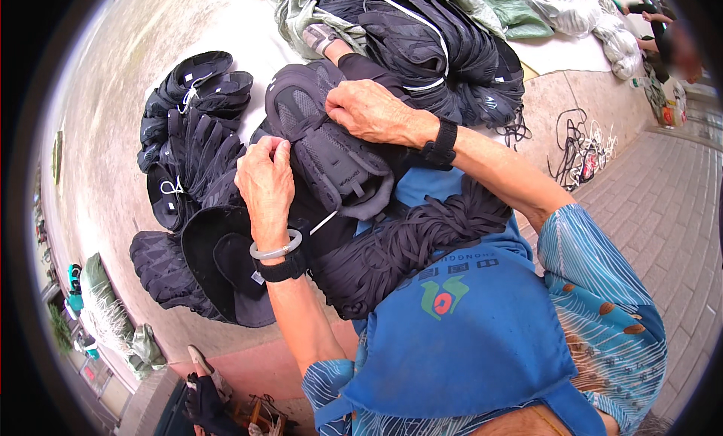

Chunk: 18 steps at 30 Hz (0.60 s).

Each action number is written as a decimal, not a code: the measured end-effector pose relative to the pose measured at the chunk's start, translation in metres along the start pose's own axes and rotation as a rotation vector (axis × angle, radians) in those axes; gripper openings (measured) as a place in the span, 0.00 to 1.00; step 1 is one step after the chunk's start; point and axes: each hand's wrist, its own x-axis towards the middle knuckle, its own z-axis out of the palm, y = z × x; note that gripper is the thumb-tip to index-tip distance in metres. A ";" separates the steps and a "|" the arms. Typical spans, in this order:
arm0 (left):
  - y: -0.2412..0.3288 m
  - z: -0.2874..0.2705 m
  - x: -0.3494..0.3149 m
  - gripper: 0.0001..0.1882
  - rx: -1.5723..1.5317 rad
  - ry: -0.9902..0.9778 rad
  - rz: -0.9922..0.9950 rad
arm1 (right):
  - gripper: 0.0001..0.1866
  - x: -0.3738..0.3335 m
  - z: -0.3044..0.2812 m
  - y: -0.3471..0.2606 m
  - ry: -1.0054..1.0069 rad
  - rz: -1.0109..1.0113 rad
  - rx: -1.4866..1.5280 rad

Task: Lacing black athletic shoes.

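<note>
A black shoe upper (pixel 345 165) with grey mesh lies across my lap, its padded opening toward me. My left hand (pixel 265 181), with a pale bangle and black wristband, is closed just left of the upper, thumb against the curled fingers. My right hand (pixel 374 114) is closed in a pinch over the upper's right side, near its toe. Whatever either hand pinches is too dark or small to make out. Below the upper, a thick bundle of dark shoelaces (pixel 422 248) lies over my blue apron (pixel 459 323). A thin white stick (pixel 324 223) pokes out beside the upper.
Rows of stacked black shoe uppers (pixel 199 150) stand at my left. More tied uppers (pixel 444 52) are piled ahead, beside green sacks (pixel 516 10). Loose black and white laces (pixel 584 153) lie on the ground at right. Another person (pixel 678 48) sits at the far right.
</note>
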 end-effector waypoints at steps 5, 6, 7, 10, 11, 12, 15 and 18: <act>0.003 0.000 0.006 0.11 -0.285 -0.107 -0.225 | 0.09 0.007 0.000 0.008 -0.085 -0.001 -0.142; 0.005 0.002 0.005 0.11 -0.247 -0.068 -0.203 | 0.09 0.008 0.001 0.012 -0.085 -0.001 -0.045; 0.007 0.004 0.004 0.11 -0.208 -0.031 -0.180 | 0.09 0.008 0.001 0.015 -0.083 -0.001 0.051; -0.007 0.021 -0.005 0.11 0.044 0.160 0.138 | 0.10 0.020 -0.014 0.000 -0.358 0.423 0.346; -0.010 0.024 -0.002 0.11 -0.127 0.109 0.024 | 0.11 0.023 -0.018 0.003 -0.382 0.373 0.312; -0.016 0.027 0.000 0.10 -0.432 0.040 -0.147 | 0.11 0.022 -0.015 0.006 -0.378 0.377 0.311; -0.026 0.032 -0.001 0.11 -0.642 -0.002 -0.322 | 0.11 0.019 -0.001 0.011 -0.165 -0.079 -0.012; -0.018 0.036 -0.006 0.11 -0.489 0.117 -0.118 | 0.12 0.025 -0.007 0.007 -0.395 0.327 0.307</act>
